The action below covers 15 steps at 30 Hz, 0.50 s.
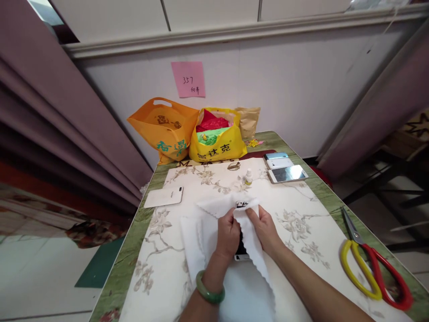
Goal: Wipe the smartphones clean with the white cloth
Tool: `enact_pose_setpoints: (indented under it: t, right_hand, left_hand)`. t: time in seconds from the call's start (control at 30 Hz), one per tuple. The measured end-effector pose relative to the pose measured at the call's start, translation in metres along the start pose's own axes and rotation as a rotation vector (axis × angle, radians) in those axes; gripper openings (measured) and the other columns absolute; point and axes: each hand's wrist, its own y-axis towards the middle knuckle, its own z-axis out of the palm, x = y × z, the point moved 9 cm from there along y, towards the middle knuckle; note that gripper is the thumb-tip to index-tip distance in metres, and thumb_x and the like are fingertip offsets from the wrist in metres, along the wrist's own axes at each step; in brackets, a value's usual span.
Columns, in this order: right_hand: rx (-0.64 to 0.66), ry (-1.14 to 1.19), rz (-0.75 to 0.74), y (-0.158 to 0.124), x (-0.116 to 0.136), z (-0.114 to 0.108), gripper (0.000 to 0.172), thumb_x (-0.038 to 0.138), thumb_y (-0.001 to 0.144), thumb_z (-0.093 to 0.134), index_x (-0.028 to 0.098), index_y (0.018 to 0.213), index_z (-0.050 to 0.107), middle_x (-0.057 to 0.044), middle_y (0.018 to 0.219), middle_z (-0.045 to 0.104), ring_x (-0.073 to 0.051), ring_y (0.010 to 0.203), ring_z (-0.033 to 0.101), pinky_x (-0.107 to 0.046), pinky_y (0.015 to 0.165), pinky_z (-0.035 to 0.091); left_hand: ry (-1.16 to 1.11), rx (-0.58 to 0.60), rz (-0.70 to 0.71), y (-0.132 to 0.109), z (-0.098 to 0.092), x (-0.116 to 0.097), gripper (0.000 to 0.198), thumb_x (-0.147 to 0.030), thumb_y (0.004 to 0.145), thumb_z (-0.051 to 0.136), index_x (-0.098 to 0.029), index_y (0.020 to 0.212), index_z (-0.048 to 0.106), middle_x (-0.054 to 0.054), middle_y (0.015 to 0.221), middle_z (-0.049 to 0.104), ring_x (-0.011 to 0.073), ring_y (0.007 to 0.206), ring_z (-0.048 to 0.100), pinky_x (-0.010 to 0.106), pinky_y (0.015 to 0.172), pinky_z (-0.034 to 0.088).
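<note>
A white phone with a dark screen (241, 250) stands partly covered by a white cloth with a scalloped edge (258, 250), low in the middle of the view. My left hand (228, 235), with a green bangle at its wrist, is closed on the phone's left side. The cloth's upper part is pinched in my right hand (264, 228), at the phone's top right, so most of that side of the phone is hidden. More of the cloth spreads out beneath both hands.
A white phone (164, 197) lies at the left, several more (288, 174) at the back right. A small bottle (248, 177) stands beyond my hands. Scissors (360, 243) lie at the right edge. Orange (167, 129) and yellow (217, 145) bags stand at the back.
</note>
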Motion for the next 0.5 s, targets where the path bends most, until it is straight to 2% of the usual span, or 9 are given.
enact_pose_setpoints:
  t: [0.17,0.3,0.5]
  right_hand:
    - [0.092,-0.094,-0.032,-0.007,0.005,0.014,0.044,0.056,0.081,0.064,0.018,0.102,0.063,-0.003,0.083,0.069,-0.019,0.072,0.061,-0.027,0.063,0.049]
    - [0.195,-0.13,-0.024,-0.012,0.002,0.025,0.04,0.055,0.082,0.063,0.018,0.097,0.063,-0.002,0.08,0.068,-0.017,0.068,0.058,-0.025,0.06,0.047]
    - [0.309,-0.182,-0.018,-0.016,0.0,0.035,0.035,0.054,0.082,0.062,0.02,0.091,0.063,-0.001,0.078,0.067,-0.018,0.068,0.059,-0.025,0.06,0.047]
  left_hand:
    - [-0.084,-0.114,-0.031,0.0,-0.013,-0.001,0.018,-0.03,0.085,0.05,-0.018,0.077,0.06,-0.001,0.069,0.058,0.0154,0.068,0.051,0.025,0.063,0.04]
    - [-0.164,-0.233,-0.105,-0.001,-0.027,0.005,0.032,-0.046,0.087,0.053,-0.018,0.072,0.056,-0.002,0.064,0.054,0.0134,0.063,0.047,0.024,0.058,0.038]
    - [-0.29,-0.373,-0.146,-0.001,-0.044,0.012,0.036,-0.053,0.083,0.055,-0.019,0.073,0.054,-0.001,0.064,0.052,0.0133,0.061,0.047,0.024,0.057,0.04]
